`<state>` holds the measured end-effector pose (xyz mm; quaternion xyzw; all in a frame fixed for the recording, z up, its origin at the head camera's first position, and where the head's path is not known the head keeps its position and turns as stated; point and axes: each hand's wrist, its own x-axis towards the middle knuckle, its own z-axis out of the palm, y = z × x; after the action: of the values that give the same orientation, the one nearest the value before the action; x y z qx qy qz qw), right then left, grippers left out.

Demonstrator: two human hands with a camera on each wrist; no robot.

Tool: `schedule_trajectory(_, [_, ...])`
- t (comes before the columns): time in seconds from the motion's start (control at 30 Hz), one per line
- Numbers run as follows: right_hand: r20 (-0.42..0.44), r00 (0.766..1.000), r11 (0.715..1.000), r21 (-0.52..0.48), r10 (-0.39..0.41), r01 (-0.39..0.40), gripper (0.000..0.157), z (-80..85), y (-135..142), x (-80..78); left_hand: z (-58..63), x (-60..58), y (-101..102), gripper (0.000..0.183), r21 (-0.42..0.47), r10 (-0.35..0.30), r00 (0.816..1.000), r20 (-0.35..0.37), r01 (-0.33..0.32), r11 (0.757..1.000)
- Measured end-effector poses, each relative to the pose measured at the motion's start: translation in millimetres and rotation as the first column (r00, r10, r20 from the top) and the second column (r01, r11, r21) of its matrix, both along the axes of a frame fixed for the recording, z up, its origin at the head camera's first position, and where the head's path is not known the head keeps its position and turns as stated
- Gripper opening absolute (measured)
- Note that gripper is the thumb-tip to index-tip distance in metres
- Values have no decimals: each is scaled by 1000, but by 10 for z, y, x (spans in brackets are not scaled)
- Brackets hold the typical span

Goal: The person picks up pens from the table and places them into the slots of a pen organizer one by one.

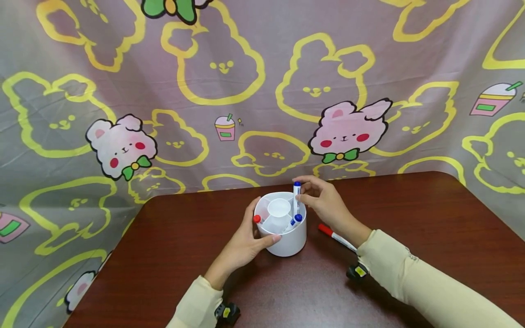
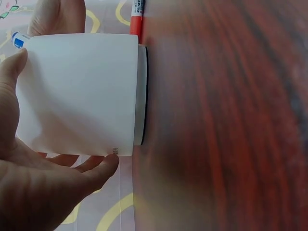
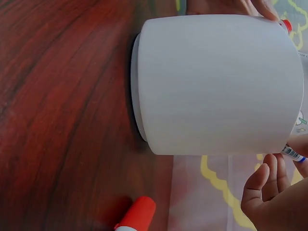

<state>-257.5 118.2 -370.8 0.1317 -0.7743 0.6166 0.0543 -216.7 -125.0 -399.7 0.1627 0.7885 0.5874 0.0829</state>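
Observation:
A white round pen holder (image 1: 289,243) with several compartments around a central cup stands upright on the table. My left hand (image 1: 242,246) grips its left side, the thumb near the front rim. With thumb and fingers, my right hand (image 1: 328,205) pinches a blue-capped whiteboard marker (image 1: 297,198), held upright with its lower end inside the right compartment. Another blue-capped marker (image 1: 297,219) leans in the front right part of the holder. A red-capped marker (image 1: 257,219) pokes out at the left rim. In the right wrist view, the holder's wall (image 3: 216,86) hides most of the pinched marker.
A loose red-capped marker (image 1: 328,230) lies on the table right of the holder, partly under the right forearm. The dark red wooden table (image 1: 184,237) ends at a patterned curtain (image 1: 262,114) behind and at the sides.

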Motion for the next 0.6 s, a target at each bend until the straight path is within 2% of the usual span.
schedule_trajectory(0.27, [-13, 1000, 999, 38, -11, 12, 37, -40, -5, 15, 2, 8, -2, 105, -2, 1, 1000, -3, -1, 1000])
schedule_trajectory(0.6, [-22, 1000, 1000, 18, 16, -16, 40, -36, 36, 37, -10, 8, 4, 105, -17, -8, 1000, -10, 8, 1000])
